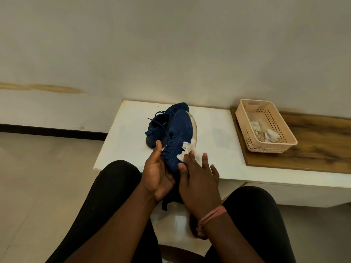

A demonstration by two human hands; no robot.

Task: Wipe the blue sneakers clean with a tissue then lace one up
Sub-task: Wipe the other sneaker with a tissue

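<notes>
Left hand (pixel 157 175) grips sneaker (pixel 178 135) heel, toe pointing away; right hand (pixel 199 179) presses tissue (pixel 187 150) flat on its right side.

This looks like a room in a home, or some plain indoor living space, rather than a shop or workshop. A bare off-white wall (pixel 171 44) fills the upper view, marked by a long brownish stain (pixel 41 88) at the left and edged below by a dark skirting strip (pixel 51 130). The floor (pixel 38 177) is laid with pale, glossy tiles. Against the wall stands a low white surface (pixel 218 133), with a wood-grain board (pixel 322 145) lying on its right part. On that board sits a peach plastic basket (pixel 245 118) with perforated sides, holding crumpled tissues (pixel 269 135). The person sits close before the surface, knees in dark legwear (pixel 117 186).
</notes>
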